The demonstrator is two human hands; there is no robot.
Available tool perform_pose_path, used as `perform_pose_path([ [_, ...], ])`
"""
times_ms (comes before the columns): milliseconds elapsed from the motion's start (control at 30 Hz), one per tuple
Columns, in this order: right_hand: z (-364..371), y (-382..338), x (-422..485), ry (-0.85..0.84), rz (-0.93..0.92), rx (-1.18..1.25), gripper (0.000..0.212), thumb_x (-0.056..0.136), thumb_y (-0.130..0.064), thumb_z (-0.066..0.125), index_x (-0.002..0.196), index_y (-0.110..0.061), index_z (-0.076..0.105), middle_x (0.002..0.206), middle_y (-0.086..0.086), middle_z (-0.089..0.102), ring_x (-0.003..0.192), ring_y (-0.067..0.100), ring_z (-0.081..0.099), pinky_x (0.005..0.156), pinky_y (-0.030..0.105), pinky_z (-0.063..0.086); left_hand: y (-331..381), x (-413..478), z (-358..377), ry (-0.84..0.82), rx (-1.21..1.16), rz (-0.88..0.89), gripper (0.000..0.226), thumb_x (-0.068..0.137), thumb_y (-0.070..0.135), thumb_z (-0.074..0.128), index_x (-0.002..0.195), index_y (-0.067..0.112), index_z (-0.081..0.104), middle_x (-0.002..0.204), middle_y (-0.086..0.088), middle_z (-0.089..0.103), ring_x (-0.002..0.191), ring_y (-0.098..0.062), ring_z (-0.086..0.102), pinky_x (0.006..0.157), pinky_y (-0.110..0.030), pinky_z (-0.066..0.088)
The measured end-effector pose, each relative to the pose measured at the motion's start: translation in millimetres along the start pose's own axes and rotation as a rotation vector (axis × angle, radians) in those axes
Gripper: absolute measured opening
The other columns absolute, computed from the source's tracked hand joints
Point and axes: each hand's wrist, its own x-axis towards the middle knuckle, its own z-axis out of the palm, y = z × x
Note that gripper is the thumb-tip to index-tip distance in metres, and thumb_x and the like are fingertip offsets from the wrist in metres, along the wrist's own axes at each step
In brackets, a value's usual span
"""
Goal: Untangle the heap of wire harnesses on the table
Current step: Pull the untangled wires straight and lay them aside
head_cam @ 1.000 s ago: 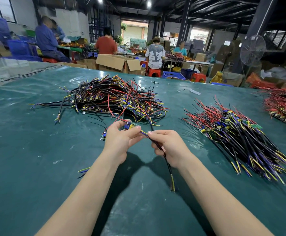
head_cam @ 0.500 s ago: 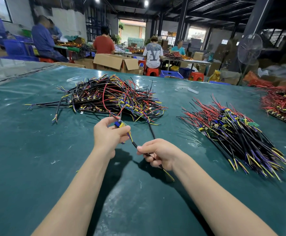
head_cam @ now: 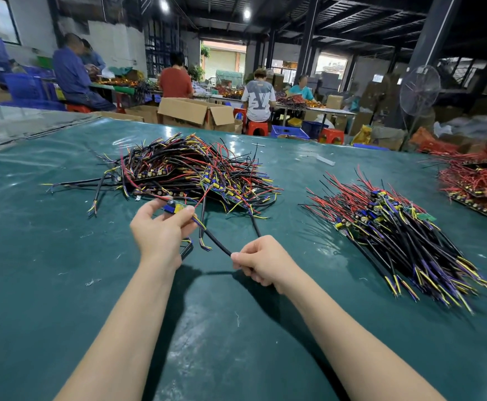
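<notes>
Just beyond the held harness [head_cam: 217,243] sprawls the heap [head_cam: 190,172], neat pile [head_cam: 395,235] alongside.

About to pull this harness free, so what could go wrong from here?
1. A red wire by the left hand leads back into the tangled heap; pulling may drag others along or strain it.
2. A loose black cable lies beside the held harness in the right hand, and could snag.

Bright ceiling lamps [head_cam: 164,4], glare across the table [head_cam: 48,285], soft shadows, bowed and perhaps slightly blurred edges.
</notes>
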Motion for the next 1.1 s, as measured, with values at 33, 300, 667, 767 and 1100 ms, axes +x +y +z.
perform_pose_path([
  [33,1,1,1,0.019,-0.009,0.015,0.032,0.087,-0.016,0.059,0.056,-0.012,0.056,0.046,0.0,0.041,0.027,0.006,0.026,0.032,0.011,0.018,0,1,-1,0.018,-0.019,0.015,0.034,0.078,-0.015,0.061,0.08,0.016,0.048,0.066,-0.005,0.053,0.041,-0.003,0.058,0.046,-0.016,0.052],
  [300,-28,9,-6,-0.218,0.183,0.401,0.022,0.092,-0.001,0.05,0.075,-0.005,0.063,0.045,-0.005,0.054,0.036,0.001,0.046,0.035,0.012,0.035,2,13,-12,0.168,-0.122,-0.001,0.03,0.082,-0.012,0.059,0.087,0.014,0.044,0.077,-0.006,0.052,0.058,-0.013,0.058,0.045,-0.014,0.05],
  [667,-12,-19,-26,-0.611,-0.118,-0.172,0.028,0.08,-0.009,0.06,0.055,-0.02,0.06,0.039,-0.009,0.05,0.033,0.002,0.04,0.036,0.011,0.031,6,18,-17,0.139,-0.099,-0.076,0.03,0.079,-0.012,0.062,0.079,0.012,0.044,0.067,-0.007,0.058,0.041,-0.003,0.057,0.044,-0.013,0.049],
  [767,-44,-9,-26,-0.609,-0.064,0.04,0.018,0.076,-0.022,0.062,0.06,-0.018,0.067,0.053,-0.004,0.062,0.043,0.005,0.053,0.041,0.014,0.042,7,13,-15,-0.119,0.072,-0.281,0.017,0.083,-0.009,0.058,0.076,0.005,0.052,0.044,0.002,0.058,0.033,-0.002,0.052,0.039,-0.01,0.043],
  [1100,-17,4,2,0.058,-0.138,0.529,0.016,0.088,-0.008,0.058,0.072,-0.006,0.06,0.044,-0.008,0.046,0.04,0.005,0.043,0.043,0.015,0.038,-19,-26,14,-0.823,0.575,-0.513,0.024,0.075,-0.009,0.068,0.087,0.007,0.055,0.051,0.002,0.063,0.045,-0.008,0.06,0.048,-0.019,0.049],
])
